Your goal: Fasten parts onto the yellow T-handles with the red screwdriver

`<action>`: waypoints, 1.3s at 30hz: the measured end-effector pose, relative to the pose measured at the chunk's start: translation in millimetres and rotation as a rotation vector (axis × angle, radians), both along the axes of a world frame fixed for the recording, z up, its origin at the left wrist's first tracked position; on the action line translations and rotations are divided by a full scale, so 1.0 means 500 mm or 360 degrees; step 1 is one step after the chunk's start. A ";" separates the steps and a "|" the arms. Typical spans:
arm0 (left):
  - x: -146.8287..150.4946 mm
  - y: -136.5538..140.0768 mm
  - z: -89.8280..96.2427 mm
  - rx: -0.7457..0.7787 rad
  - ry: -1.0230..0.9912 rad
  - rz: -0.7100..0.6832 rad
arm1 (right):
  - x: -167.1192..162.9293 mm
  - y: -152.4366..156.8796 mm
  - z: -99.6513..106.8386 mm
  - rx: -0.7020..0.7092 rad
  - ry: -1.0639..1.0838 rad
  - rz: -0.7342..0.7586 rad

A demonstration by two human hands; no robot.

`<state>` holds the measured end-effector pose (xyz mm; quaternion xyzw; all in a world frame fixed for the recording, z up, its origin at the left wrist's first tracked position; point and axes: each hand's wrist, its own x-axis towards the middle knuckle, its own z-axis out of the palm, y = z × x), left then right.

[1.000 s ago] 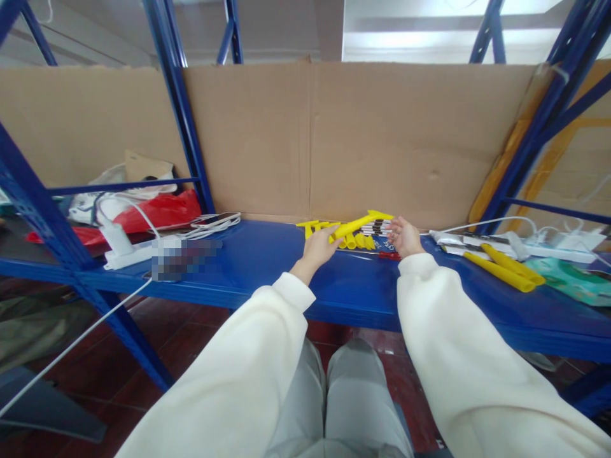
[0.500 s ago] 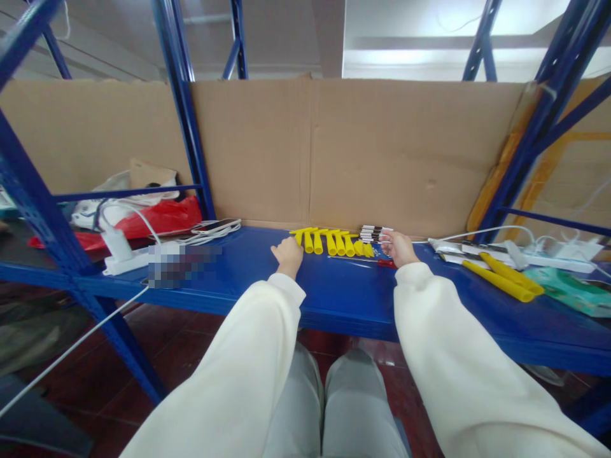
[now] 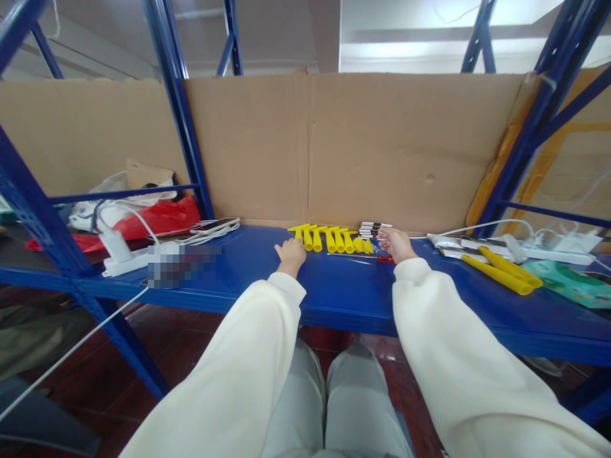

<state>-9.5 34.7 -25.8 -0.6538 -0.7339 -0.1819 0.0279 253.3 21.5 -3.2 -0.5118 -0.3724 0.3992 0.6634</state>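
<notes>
My left hand rests on the blue shelf with its thumb out and fingers stretched forward, open, just in front of the leftmost of several yellow tapered tubes standing in a row. Beside the right end of a stack of white-and-black sticks, my right hand has its fingers curled together in a pinch. Whatever lies between those fingertips is too small to make out. Smaller yellow pieces continue the row. A screwdriver with a red handle lies in front of them, close below my right hand.
Cardboard walls the back of the blue shelf. At left are a white power strip, cables and a red bag. To the right lie two large yellow tubes, a green packet and another white power strip.
My left hand has loosened from a more closed shape, its fingers now stretched forward. The right hand stays by the sticks, nearly unmoved. The view has shifted slightly.
</notes>
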 end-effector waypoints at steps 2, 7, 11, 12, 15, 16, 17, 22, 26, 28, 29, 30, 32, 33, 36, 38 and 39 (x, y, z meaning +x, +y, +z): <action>-0.001 0.001 -0.001 -0.0029 -0.0024 -0.0025 | -0.002 -0.002 0.001 0.0004 -0.0009 0.0013; 0.002 0.000 -0.002 -0.0051 -0.0071 -0.0082 | -0.006 -0.008 0.004 0.0014 -0.0022 0.0002; 0.010 -0.004 0.001 0.0010 -0.0031 -0.0193 | -0.008 -0.009 0.005 -0.0002 -0.0039 -0.0006; 0.012 -0.005 0.001 0.0012 -0.0014 -0.0238 | -0.008 -0.010 0.005 0.0001 -0.0046 -0.0005; 0.018 -0.006 0.000 -0.0038 0.0025 -0.0333 | -0.009 -0.013 0.004 0.0020 -0.0062 -0.0001; 0.018 -0.006 -0.001 -0.0049 0.0025 -0.0344 | -0.010 -0.014 0.004 0.0027 -0.0067 -0.0002; 0.019 -0.005 -0.002 -0.0053 0.0016 -0.0346 | -0.011 -0.015 0.004 0.0030 -0.0073 -0.0002; 0.015 0.000 -0.003 -0.0044 -0.0056 -0.0296 | -0.012 -0.015 0.004 0.0009 -0.0101 -0.0004; 0.013 0.001 0.002 -0.0037 -0.0020 -0.0241 | -0.013 -0.014 0.004 0.0004 -0.0098 0.0003; 0.012 -0.001 0.006 -0.0046 0.0004 -0.0214 | -0.013 -0.014 0.004 -0.0002 -0.0102 0.0001; 0.012 -0.002 0.008 -0.0049 0.0010 -0.0200 | -0.013 -0.014 0.004 -0.0004 -0.0104 -0.0002; 0.012 -0.003 0.010 -0.0051 0.0012 -0.0189 | -0.013 -0.014 0.004 -0.0004 -0.0104 -0.0005; 0.012 -0.005 0.013 -0.0054 0.0007 -0.0172 | -0.012 -0.013 0.003 0.0004 -0.0101 -0.0001; 0.013 -0.005 0.014 -0.0054 0.0001 -0.0165 | -0.012 -0.013 0.002 0.0009 -0.0098 0.0002; 0.013 -0.007 0.016 -0.0043 -0.0029 -0.0145 | -0.012 -0.012 0.002 0.0002 -0.0099 0.0010; 0.013 -0.008 0.017 -0.0038 -0.0050 -0.0135 | -0.014 -0.013 0.003 -0.0013 -0.0112 0.0009; 0.012 -0.008 0.018 -0.0042 -0.0061 -0.0134 | -0.014 -0.014 0.003 -0.0018 -0.0119 0.0005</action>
